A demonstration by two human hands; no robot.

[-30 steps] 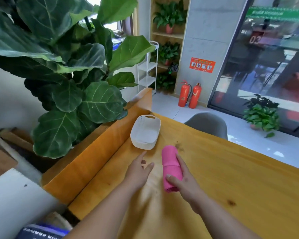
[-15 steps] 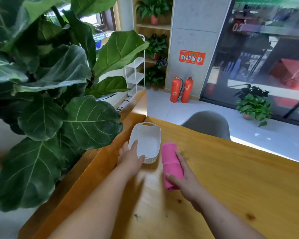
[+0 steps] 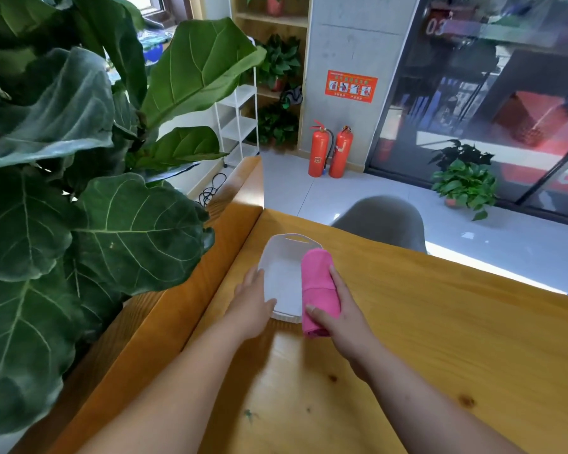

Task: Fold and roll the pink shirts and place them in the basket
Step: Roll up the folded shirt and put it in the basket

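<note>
The right hand [image 3: 345, 326], fingers curled, grips the rolled pink shirt [image 3: 317, 283] over the basket [image 3: 281, 273] rim; the left hand [image 3: 251, 303], fingers straight, steadies it. Best lowered level.

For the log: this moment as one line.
phase: placing | right hand: grips rolled pink shirt over basket edge | left hand: rests on basket rim

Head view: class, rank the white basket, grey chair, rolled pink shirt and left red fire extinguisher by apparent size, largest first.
1. White basket and grey chair: about alike, so tied; the chair is farther away and partly hidden.
2. Rolled pink shirt.
3. Left red fire extinguisher, farthest from the camera.
</note>
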